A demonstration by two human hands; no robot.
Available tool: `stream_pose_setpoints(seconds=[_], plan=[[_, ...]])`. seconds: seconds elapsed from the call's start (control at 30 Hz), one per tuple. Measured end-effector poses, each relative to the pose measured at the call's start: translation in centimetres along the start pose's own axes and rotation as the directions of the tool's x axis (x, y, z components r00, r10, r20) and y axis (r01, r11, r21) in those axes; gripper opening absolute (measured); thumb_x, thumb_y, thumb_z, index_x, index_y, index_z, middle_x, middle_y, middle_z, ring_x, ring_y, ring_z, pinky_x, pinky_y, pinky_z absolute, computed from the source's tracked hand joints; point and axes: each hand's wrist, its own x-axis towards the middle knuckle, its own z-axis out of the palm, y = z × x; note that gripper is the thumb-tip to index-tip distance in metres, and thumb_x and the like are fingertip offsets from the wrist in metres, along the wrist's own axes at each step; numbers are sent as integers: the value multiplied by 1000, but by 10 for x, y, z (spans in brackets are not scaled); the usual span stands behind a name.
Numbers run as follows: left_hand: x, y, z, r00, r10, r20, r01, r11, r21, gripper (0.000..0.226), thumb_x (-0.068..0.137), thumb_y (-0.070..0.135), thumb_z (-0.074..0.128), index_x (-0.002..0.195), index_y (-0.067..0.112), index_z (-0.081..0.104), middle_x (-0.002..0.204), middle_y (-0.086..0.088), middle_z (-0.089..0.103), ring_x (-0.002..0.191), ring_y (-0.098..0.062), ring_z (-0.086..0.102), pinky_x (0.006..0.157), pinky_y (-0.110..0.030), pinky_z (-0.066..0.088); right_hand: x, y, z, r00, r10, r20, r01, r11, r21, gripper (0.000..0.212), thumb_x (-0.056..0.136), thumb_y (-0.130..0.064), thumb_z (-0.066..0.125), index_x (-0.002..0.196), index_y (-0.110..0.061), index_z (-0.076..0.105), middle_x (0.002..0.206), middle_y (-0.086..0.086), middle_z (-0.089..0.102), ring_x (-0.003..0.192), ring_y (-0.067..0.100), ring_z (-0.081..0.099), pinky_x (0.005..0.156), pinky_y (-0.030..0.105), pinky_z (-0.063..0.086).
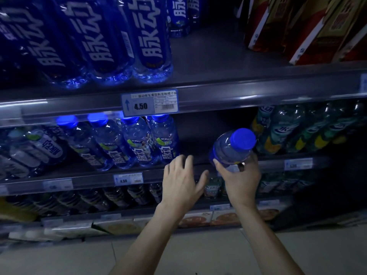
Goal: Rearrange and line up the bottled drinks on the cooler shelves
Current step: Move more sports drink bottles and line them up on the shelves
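My right hand (pixel 241 180) grips a blue-capped bottle (pixel 232 148) by its lower body, holding it in front of an empty gap on the middle shelf (pixel 198 165). My left hand (pixel 181 179) hovers open just left of it, fingers spread near the shelf's front rail. A row of matching blue bottles (pixel 139 141) stands on the middle shelf to the left of the gap. Taller blue bottles (pixel 111 40) fill the top shelf's left side.
Green and yellow labelled bottles (pixel 294 130) stand right of the gap. Red and gold cartons (pixel 297 26) sit on the top shelf's right. A price tag reading 4.50 (pixel 150 103) hangs on the upper rail. Lower shelves hold dark bottles (pixel 119 195) and packaged food (pixel 208 217).
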Motion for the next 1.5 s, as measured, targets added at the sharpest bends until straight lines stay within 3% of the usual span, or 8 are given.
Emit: stream_pose_setpoints(seconds=[0.17,0.37,0.63,0.8,0.97,1.07,1.17,1.5], plan=[[-4,3,-36,999,41,-32,-41,999,-10,66,89,59,40,136,14,47,132,-10,52,124,-27,46,101,-39,36,-6,-32,-10,999,-43,27,44,997,-68,60,67,-35,86,120,-25,59,119,-9,56,111,-6,52,90,6,38],[-4,2,-92,989,136,-63,-135,990,28,67,90,61,40,136,14,48,132,-9,52,126,-25,44,104,-40,34,-4,-85,-28,999,-52,9,52,993,-105,53,67,-35,85,108,-12,63,111,-2,55,102,15,59,88,21,48],[-8,15,-173,961,237,-144,-238,971,11,61,90,56,43,131,13,53,126,-9,59,117,-27,54,97,-43,44,3,-169,-50,999,-35,-2,35,995,-97,53,68,-38,85,113,-22,63,113,-11,52,101,13,60,85,31,52],[1,19,-208,930,274,-243,-267,962,62,60,90,56,40,129,13,55,125,-8,58,116,-28,53,98,-43,42,23,-210,-57,999,-46,18,48,986,-160,55,66,-36,86,113,-17,64,107,-9,53,92,5,53,73,0,36],[20,20,-223,974,200,-107,-186,974,132,73,91,62,34,148,16,31,149,-10,38,139,-30,30,110,-50,27,49,-243,-53,998,-37,53,46,984,-173,55,66,-36,87,112,-15,65,105,-4,54,88,-2,54,67,-4,34],[31,15,-221,987,162,-23,-156,975,160,77,91,65,30,152,19,17,156,-10,24,145,-29,16,113,-51,18,63,-255,-47,997,-47,65,58,984,-169,55,65,-36,87,110,-14,65,102,-3,54,85,-9,54,68,4,40],[35,12,-218,988,157,-3,-154,973,172,78,91,65,31,152,18,17,157,-11,23,146,-30,14,114,-51,17,74,-260,-39,997,-24,75,39,978,-204,58,65,-40,87,112,-15,64,103,-4,53,90,9,56,75,23,43],[33,4,-204,982,188,-29,-176,957,232,74,93,61,29,151,17,20,158,-13,20,145,-32,15,113,-51,22,107,-265,-26,996,-11,91,32,973,-230,58,65,-48,85,103,-9,64,103,4,58,89,21,60,73,34,52]])
